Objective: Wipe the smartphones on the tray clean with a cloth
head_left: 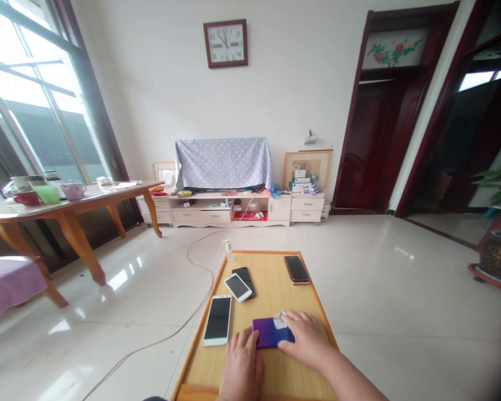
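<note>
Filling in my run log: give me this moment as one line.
left hand steadies purple phone | right hand presses white cloth on it | wooden table | white phone alongside

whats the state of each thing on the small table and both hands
purple phone: face down, flat, under both hands
white cloth: pressed on purple phone by right hand
left hand: flat, steadying purple phone's near edge
right hand: palm down on cloth
white phone: face up, screen dark
red phone: face up, screen dark
small bottle: upright at far corner
</note>
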A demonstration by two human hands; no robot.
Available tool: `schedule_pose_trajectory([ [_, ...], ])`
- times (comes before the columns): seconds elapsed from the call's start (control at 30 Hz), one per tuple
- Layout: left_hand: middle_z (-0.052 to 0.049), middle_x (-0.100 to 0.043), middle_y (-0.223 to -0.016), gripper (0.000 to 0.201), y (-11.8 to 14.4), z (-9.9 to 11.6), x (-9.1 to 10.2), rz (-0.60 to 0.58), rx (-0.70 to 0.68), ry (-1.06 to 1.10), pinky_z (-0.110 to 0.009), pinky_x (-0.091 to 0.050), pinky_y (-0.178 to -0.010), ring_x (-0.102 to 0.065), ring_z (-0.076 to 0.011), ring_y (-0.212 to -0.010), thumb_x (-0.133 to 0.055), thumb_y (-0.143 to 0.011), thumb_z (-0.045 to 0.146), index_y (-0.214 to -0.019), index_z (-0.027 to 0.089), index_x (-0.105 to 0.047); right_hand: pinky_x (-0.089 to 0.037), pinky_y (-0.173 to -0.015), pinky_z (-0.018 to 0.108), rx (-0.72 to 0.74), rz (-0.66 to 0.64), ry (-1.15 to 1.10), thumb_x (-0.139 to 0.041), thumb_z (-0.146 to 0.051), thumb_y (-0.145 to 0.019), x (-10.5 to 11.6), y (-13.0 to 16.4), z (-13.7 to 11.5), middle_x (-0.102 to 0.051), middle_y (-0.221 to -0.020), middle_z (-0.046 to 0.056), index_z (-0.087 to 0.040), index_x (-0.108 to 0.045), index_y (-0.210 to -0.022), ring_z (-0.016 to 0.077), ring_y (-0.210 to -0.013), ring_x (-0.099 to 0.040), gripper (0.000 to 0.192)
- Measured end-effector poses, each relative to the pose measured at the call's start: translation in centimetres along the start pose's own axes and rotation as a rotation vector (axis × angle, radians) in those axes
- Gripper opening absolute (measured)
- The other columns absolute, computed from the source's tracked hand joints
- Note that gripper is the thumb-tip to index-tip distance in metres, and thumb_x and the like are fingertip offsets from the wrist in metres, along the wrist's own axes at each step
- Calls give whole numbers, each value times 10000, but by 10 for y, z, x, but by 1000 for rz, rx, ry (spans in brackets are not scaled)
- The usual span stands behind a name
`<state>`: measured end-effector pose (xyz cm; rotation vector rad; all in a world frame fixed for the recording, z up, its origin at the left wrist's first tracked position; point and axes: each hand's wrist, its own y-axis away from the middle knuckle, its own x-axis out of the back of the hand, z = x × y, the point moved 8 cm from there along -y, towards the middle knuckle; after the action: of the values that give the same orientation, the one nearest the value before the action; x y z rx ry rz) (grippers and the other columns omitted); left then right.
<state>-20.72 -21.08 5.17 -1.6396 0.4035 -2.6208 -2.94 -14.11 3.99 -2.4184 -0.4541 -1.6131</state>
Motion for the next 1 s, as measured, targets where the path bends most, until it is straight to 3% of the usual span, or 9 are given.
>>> schedule_pose_trajectory([
  [0.13, -49, -638, -1025, 229, 3, 7, 4, -19, -1, -57, -374, -365, -934, -538, -224, -998, -425, -918, 248, -979, 257, -646, -414, -960, 381, -138, 151, 63, -593, -474, -861, 8, 11, 8, -677, -1170, 122, -219, -674, -1211, 300, -1124, -576, 441],
  [0.2, -41, -634, -1017, 182, 4, 12, 6, -27, -27, -67, -381, -359, -937, -533, -230, -1001, -482, -916, 324, -982, 267, -641, -432, -891, 365, -158, 168, 78, -541, -425, -902, 6, 18, 5, -683, -1074, 127, -205, -704, -1116, 291, -1049, -597, 348],
  [0.43, -71, -632, -1176, 538, 2, 16, -1, -42, -52, -71, -439, -326, -1021, -518, -290, -1119, -627, -802, 604, -1232, 282, -604, -402, -762, 267, -56, 131, -106, -461, -217, -933, -12, 35, -21, -664, -948, 61, -224, -677, -843, 186, -884, -611, 234],
  [0.6, -75, -612, -1244, 521, -1, 11, -4, -30, 9, -92, -427, -326, -1018, -511, -283, -1151, -614, -818, 511, -1277, 268, -573, -407, -710, 240, -86, 199, -308, -515, -181, -885, -8, 25, -12, -667, -886, 6, -232, -618, -944, 158, -802, -613, 129],
  [0.73, -85, -599, -1300, 566, -3, 10, -5, -31, 33, -93, -425, -326, -1019, -500, -284, -1181, -590, -835, 492, -1345, 256, -524, -434, -725, 242, -46, 257, -366, -515, -182, -885, -9, 20, -22, -642, -862, 2, -231, -602, -834, 152, -785, -604, 112],
  [0.9, -53, -599, -1356, 407, -7, 8, -10, -51, 8, -103, -424, -320, -1033, -485, -274, -1230, -519, -876, 360, -1269, 281, -586, -451, -786, 244, 80, 159, -339, -506, -156, -882, -28, 18, -50, -628, -972, 32, -223, -669, -828, 153, -868, -609, 185],
  [1.0, -47, -612, -1344, 398, -8, 2, -11, -32, 30, -107, -439, -321, -1025, -492, -283, -1222, -559, -841, 356, -1229, 285, -606, -446, -777, 237, 58, 153, -311, -499, -163, -899, -26, 7, -36, -625, -972, 21, -230, -679, -859, 142, -850, -607, 196],
])
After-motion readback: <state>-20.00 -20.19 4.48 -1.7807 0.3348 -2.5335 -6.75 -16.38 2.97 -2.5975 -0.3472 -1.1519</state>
